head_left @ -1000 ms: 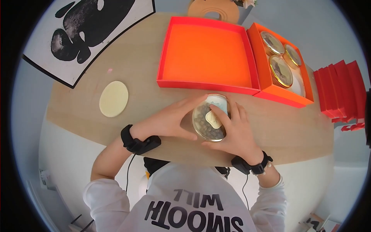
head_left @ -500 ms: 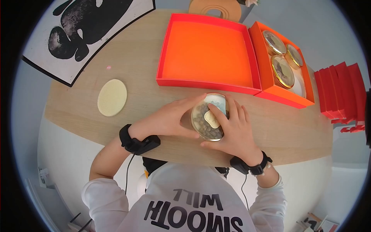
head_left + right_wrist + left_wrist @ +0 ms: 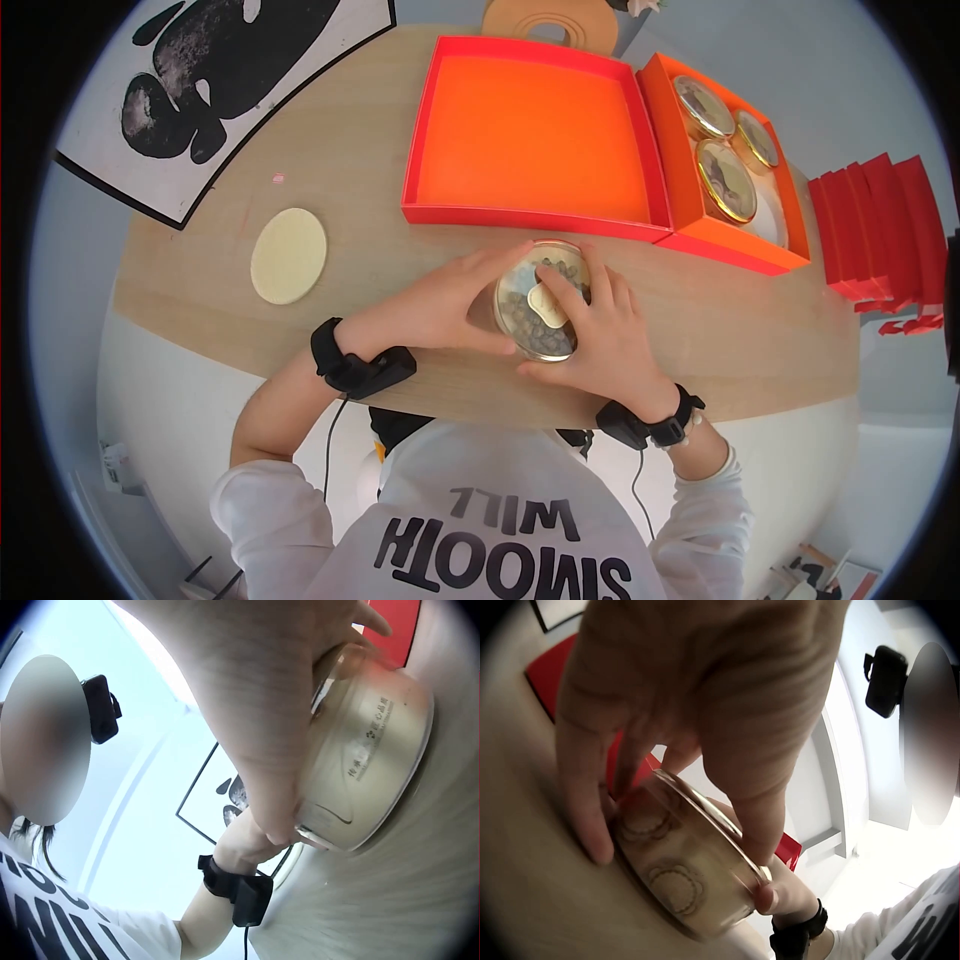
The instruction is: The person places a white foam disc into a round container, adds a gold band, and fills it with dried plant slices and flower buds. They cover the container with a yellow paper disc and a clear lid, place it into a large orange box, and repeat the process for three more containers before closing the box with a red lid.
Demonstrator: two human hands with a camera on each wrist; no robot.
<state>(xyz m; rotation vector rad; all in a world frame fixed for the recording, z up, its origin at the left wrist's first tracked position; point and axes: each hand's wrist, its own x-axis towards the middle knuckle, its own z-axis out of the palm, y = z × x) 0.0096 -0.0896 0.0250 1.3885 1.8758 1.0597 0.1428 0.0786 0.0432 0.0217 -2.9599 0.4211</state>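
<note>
A round clear jar [image 3: 537, 335] of small greyish-brown pieces sits at the table's near side, between both hands. It has a gold rim and a pale label [image 3: 546, 309] on its lid. My left hand [image 3: 430, 305] grips its left side, thumb nearer the body and fingers on the far side. From the right, my right hand [image 3: 618, 335] holds the lid's rim, its index finger lying across the top by the label. Raised round patterns show on the jar's side [image 3: 676, 889] in the left wrist view; printed characters [image 3: 370, 739] show in the right wrist view.
A cream round disc [image 3: 289, 256] lies left on the table. Behind the jar stands a red box lid [image 3: 535, 222], orange inside, beside an orange box [image 3: 795, 215] holding three gold-rimmed jars [image 3: 726, 182]. Red folded packaging [image 3: 875, 230] is far right; a black-and-white picture [image 3: 190, 120] far left.
Both hands keep their hold on the jar. The pale blue-white patch at the lid's far edge has gone, and grey pieces show there. The view has shifted slightly.
</note>
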